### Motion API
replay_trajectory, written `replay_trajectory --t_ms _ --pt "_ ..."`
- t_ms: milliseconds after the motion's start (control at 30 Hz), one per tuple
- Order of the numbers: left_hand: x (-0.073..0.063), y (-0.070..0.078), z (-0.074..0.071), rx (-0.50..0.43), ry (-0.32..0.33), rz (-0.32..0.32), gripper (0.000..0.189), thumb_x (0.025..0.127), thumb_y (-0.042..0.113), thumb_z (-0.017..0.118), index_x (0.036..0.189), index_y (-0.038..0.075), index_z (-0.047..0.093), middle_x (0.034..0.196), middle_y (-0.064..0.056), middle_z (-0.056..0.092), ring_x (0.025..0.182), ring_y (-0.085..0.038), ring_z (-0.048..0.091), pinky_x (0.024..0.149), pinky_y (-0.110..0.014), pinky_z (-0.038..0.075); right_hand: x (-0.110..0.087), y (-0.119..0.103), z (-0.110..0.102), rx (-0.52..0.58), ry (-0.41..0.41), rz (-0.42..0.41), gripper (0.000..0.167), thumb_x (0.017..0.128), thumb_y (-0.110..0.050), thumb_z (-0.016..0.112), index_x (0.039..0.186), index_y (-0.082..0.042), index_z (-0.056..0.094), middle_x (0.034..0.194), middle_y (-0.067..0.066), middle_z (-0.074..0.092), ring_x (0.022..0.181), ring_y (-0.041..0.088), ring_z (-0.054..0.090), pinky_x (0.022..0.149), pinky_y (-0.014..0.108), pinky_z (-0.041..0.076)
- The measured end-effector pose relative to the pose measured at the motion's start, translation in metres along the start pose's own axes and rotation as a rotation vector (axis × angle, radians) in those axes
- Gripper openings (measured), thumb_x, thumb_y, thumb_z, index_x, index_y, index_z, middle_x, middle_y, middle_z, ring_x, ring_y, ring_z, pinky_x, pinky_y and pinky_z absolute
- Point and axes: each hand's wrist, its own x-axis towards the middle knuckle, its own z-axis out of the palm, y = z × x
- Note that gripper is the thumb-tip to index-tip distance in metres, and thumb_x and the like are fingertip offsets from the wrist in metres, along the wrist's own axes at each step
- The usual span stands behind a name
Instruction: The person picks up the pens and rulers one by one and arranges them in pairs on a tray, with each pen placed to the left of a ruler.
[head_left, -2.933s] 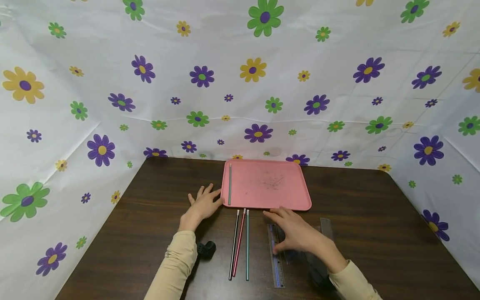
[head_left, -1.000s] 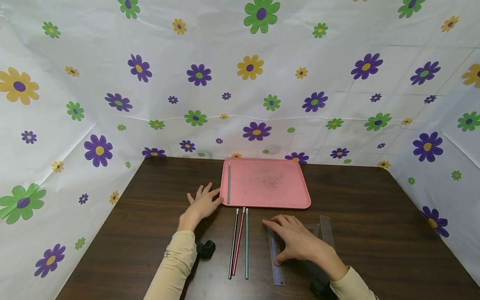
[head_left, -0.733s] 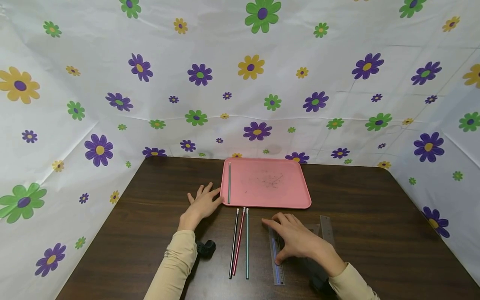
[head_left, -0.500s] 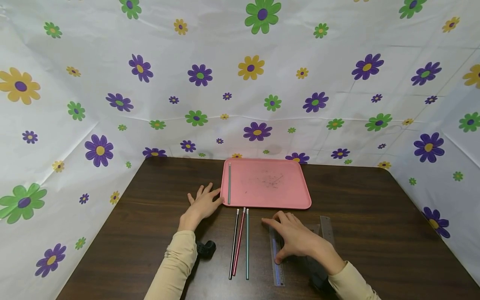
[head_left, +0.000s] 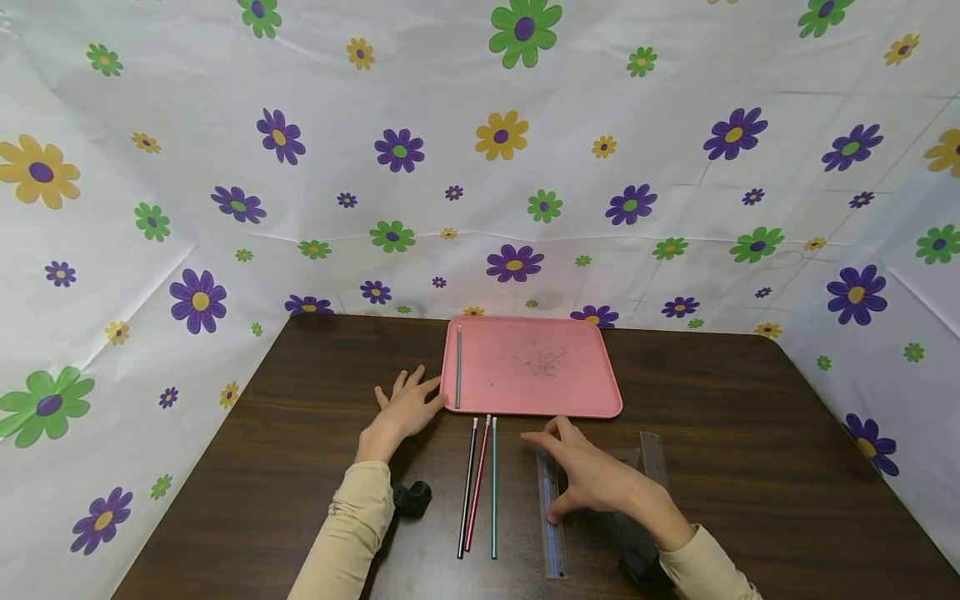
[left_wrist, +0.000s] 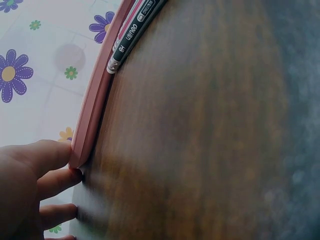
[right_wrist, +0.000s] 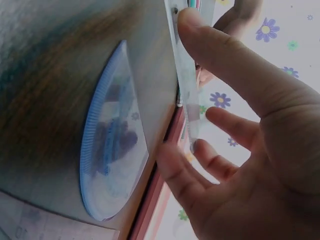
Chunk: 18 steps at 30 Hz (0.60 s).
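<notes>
My right hand (head_left: 600,475) holds a clear ruler (head_left: 553,546) with a blue strip, thumb on its near part and fingers toward its far end. In the right wrist view the ruler (right_wrist: 186,75) stands edge-on between thumb and fingers. A blue-edged transparent protractor (right_wrist: 90,150) lies beside that hand, mostly hidden in the head view. My left hand (head_left: 400,417) touches the front left corner of a pink tray (head_left: 540,412), its fingers spread. One green pencil (head_left: 459,367) lies along the tray's left side. Black (head_left: 468,487), red (head_left: 477,487) and teal (head_left: 494,487) pencils lie before the tray.
A grey ruler (head_left: 654,457) lies on the dark wooden table (head_left: 750,467), partly behind my right hand. A black object (head_left: 412,498) sits by my left wrist. Flower-patterned cloth (head_left: 480,192) hangs around the table.
The right thumb and fingers have drawn in on the clear ruler, which has shifted slightly toward me and left. The left hand, tray and pencils stay put.
</notes>
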Motion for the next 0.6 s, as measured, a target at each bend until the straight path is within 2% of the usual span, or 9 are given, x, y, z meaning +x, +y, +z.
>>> replay_trajectory --t_ms 167,233,400,600 --pt "0.0001 -0.0009 0.0006 0.008 -0.002 -0.006 0.055 0.102 0.043 0.048 0.152 0.019 0.044 0.166 -0.015 0.019 0.153 -0.044 0.006 0.111 -0.077 -0.01 -0.0009 -0.0025 -0.0022 0.134 -0.022 0.0 0.095 0.071 -0.014 0.09 0.151 -0.014 0.039 0.128 0.009 0.033 0.086 0.016 0.052 0.063 0.022 0.048" --pt "-0.0002 -0.0013 0.0011 0.01 -0.001 -0.007 0.055 0.102 0.043 0.048 0.152 0.019 0.044 0.166 -0.015 0.019 0.153 -0.044 0.006 0.111 -0.077 -0.01 -0.0013 -0.0036 -0.003 0.186 -0.024 -0.004 0.092 0.073 -0.01 0.088 0.151 -0.014 0.038 0.128 0.01 0.033 0.081 0.015 0.052 0.061 0.022 0.05" --pt "0.0002 -0.0021 0.0016 0.012 0.0 -0.007 0.055 0.102 0.043 0.048 0.152 0.019 0.044 0.166 -0.015 0.019 0.153 -0.044 0.006 0.111 -0.077 -0.01 -0.0017 -0.0042 -0.004 0.253 -0.017 -0.028 0.086 0.077 -0.003 0.083 0.151 -0.012 0.038 0.127 0.009 0.035 0.084 0.013 0.056 0.067 0.022 0.054" --pt "0.0017 -0.0022 0.0007 0.001 0.006 -0.003 0.055 0.102 0.041 0.048 0.151 0.017 0.044 0.165 -0.017 0.019 0.153 -0.044 0.007 0.111 -0.076 -0.01 -0.0013 -0.0029 -0.0039 0.321 -0.01 -0.055 0.08 0.08 -0.001 0.08 0.148 -0.017 0.041 0.122 0.012 0.037 0.082 0.012 0.057 0.069 0.023 0.055"
